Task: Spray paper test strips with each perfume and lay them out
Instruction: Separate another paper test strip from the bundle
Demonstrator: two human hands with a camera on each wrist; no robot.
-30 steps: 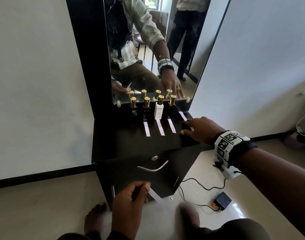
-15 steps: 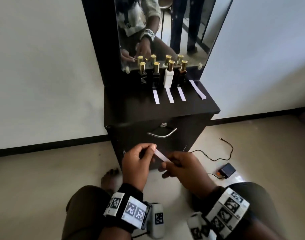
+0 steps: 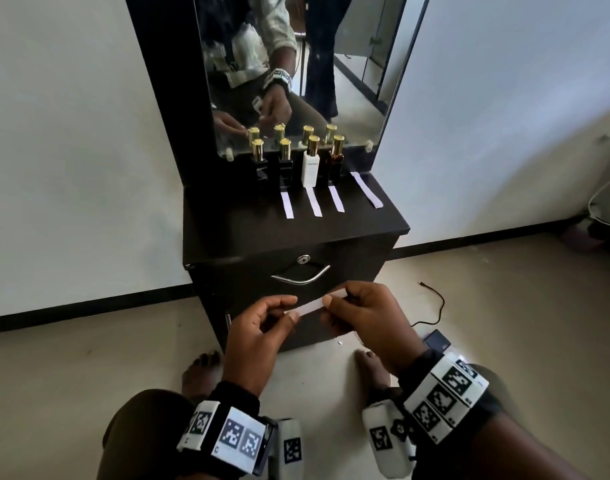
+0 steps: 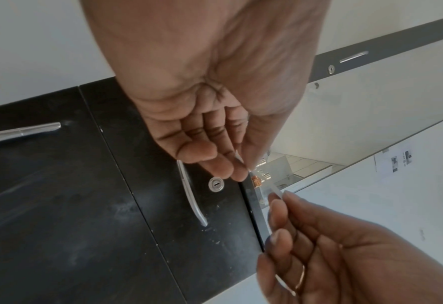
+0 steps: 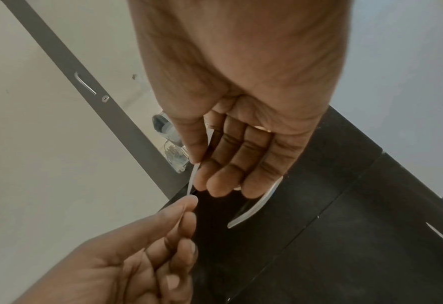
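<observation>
Paper test strip [image 3: 308, 305] hangs pinched between my left hand [image 3: 258, 332] and right hand [image 3: 365, 318], low before the drawer handle [image 3: 300, 278]; four more strips lie on the counter [image 3: 262, 230] by the perfume bottles [image 3: 310, 165].

bottle labels [image 3: 311, 164] too small, mirror [image 3: 348, 64] top cropped

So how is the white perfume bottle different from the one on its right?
The white perfume bottle has a solid white body with dark lettering; the amber bottle beside it looks dark brownish and see-through. The white one's cap sits a little lower in the head view. Both stand upright with gold caps, each with a paper strip laid in front.
</observation>
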